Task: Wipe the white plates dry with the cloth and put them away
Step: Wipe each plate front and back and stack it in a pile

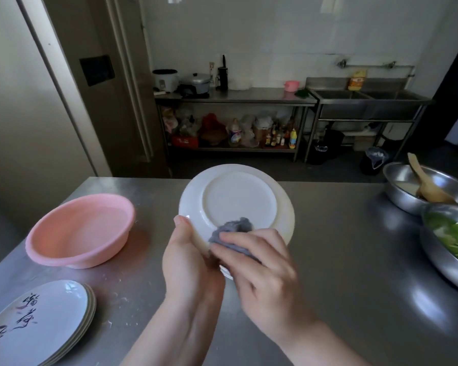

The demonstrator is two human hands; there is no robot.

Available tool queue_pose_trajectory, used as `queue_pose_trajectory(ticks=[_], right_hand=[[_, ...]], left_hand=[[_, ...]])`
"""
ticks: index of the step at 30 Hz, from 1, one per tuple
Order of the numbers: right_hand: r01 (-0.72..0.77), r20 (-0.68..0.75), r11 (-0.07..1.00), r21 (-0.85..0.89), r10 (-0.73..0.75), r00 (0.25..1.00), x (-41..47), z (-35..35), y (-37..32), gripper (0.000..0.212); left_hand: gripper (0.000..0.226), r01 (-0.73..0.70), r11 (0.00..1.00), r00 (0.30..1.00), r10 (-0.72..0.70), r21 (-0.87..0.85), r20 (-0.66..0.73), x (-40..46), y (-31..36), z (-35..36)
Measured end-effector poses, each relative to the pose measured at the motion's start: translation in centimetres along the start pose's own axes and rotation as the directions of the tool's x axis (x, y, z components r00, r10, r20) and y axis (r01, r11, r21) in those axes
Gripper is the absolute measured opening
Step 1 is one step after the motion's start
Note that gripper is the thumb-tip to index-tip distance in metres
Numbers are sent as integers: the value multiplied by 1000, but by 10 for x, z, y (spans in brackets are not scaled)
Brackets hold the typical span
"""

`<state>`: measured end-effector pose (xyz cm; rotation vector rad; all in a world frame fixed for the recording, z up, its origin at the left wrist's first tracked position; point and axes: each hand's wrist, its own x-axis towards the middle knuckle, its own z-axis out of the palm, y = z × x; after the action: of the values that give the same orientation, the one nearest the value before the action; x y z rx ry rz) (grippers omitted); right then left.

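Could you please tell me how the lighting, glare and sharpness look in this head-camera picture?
Head view: dim overall; soft glare patches on the steel table at right; wide-angle bending of the door frame at left; the grey cloth and right hand slightly blurred; the white plate evenly lit.

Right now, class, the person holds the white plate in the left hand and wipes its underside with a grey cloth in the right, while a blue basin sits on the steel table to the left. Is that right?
One detail is wrong: the basin is pink, not blue, as the head view shows. The rest stands: the left hand holds the white plate, underside up, and the right hand presses the grey cloth to it, over the steel table.
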<state>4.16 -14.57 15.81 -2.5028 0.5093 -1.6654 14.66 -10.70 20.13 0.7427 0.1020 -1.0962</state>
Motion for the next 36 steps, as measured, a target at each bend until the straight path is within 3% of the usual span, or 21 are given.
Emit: queue_pose_trajectory(ticks=[3, 6, 10, 13, 16, 20, 23, 26, 28, 30, 32, 36], right_hand=[[-251, -165, 967, 48, 256, 952, 0, -19, 20, 22], [-442, -235, 880, 174, 473, 849, 9, -30, 35, 21], [-346, -226, 928, 137, 370, 901, 0, -20, 17, 20], [-278, -152, 952, 131, 296, 943, -13, -11, 10, 19], [-447, -88, 851, 275, 486, 870, -17, -12, 16, 22], [-627, -52, 696, 351, 682, 729, -30, -21, 29, 29], [-701, -47, 589, 403, 778, 627, -43, -30, 42, 31], [-740, -41, 473, 477, 854, 519, -51, -36, 52, 31], [-749, -38, 448, 489, 868, 495, -54, -40, 56, 30], [-750, -43, 444, 491, 872, 488, -57, -45, 57, 30], [-748, -57, 453, 484, 870, 490, -60, -51, 58, 29], [-772, -82, 456, 443, 878, 471, -68, -60, 64, 26]], left_hand=[[30, -220, 975, 973, 221, 18, -70, 3, 11, 3], [27, -232, 973, 966, 231, 7, -117, 4, 13, 1], [25, -220, 975, 969, 217, -19, -120, 10, 13, -2], [22, -320, 947, 942, 319, 10, -104, 16, 12, -2], [31, -429, 895, 899, 436, 122, -44, 25, 12, -9], [41, -466, 811, 878, 474, 352, 71, 43, 11, -26], [29, -616, 520, 759, 593, 591, 269, 61, 7, -28], [21, -750, 36, 564, 558, 661, 609, 80, 4, -19], [25, -773, -333, 393, 416, 540, 820, 94, 0, -15], [31, -748, -590, 216, 218, 305, 952, 106, -7, -15], [34, -714, -691, 113, 50, 116, 992, 118, -13, -18], [21, -709, -703, 23, -93, -50, 995, 140, -26, -28]])
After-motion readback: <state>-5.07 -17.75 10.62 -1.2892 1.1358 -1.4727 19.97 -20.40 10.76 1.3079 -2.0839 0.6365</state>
